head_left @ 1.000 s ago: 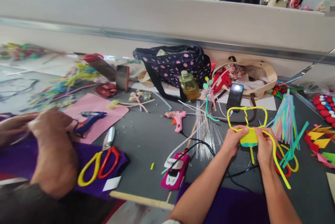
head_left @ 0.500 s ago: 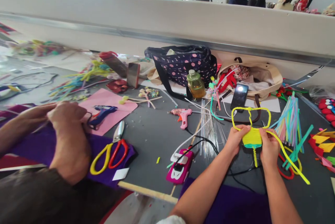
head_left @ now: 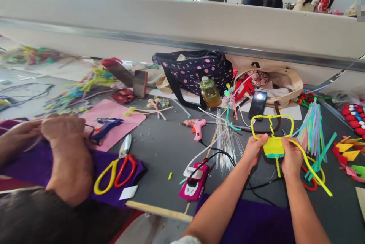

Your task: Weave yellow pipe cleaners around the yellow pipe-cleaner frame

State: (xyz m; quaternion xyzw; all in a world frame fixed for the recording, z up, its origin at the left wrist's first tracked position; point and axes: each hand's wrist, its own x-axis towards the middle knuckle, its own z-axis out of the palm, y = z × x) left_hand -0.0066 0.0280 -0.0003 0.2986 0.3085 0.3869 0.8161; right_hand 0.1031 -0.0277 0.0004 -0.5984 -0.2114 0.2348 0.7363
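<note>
A yellow pipe-cleaner piece [head_left: 274, 147] with two open loops on top, a wound body edged in teal and a twisted stem below hangs between my hands. My left hand [head_left: 256, 151] pinches its left upper corner, thumb on the front. On the other side my right hand [head_left: 292, 157] grips the right edge, and a long yellow pipe-cleaner end [head_left: 315, 175] trails from there down to the right. Partly behind my right hand lie scissors [head_left: 310, 185] with red and yellow handles. A phone [head_left: 257, 105] rests just beyond the loops.
A pink glue gun [head_left: 196, 126], clear glue sticks [head_left: 226, 141] and a magenta power strip [head_left: 194, 181] with cables lie left of my arms. Pastel pipe cleaners [head_left: 313, 133] stand at right. A co-worker's hands [head_left: 61, 129] are at far left, near other scissors [head_left: 119, 169].
The view has shifted slightly, so most things sit a little further left. My hands keep the same hold on the yellow piece. The co-worker's hands have moved slightly.
</note>
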